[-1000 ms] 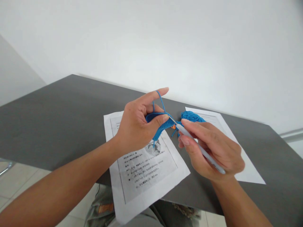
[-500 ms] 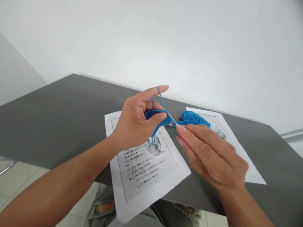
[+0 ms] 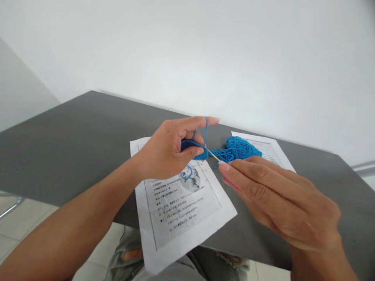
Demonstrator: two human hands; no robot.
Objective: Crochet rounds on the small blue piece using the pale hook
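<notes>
My left hand (image 3: pixel 170 150) pinches a small blue crochet piece (image 3: pixel 201 156) between thumb and fingers. Its index finger points out to the right, with a strand of blue yarn (image 3: pixel 206 130) looped over it and running down to the edge of the piece. My right hand (image 3: pixel 272 199) grips a thin metal crochet hook (image 3: pixel 213 155), whose tip meets the piece beside the left thumb. Most of the hook's handle is hidden in the fingers. Beneath the left hand hangs a blue yarn loop (image 3: pixel 186 172). A small orange bit shows under the piece, too small to name.
A loose heap of blue yarn (image 3: pixel 241 148) lies beyond the right hand, partly on a printed sheet (image 3: pixel 281 150). Another printed sheet (image 3: pixel 187 234) lies under my hands and overhangs the front edge of the dark table (image 3: pixel 73 140). A white wall (image 3: pixel 187 50) stands behind.
The left hand has tipped so its index finger sits lower and further right. My right hand has moved right and slightly down, and the crochet piece has turned, showing less of its underside.
</notes>
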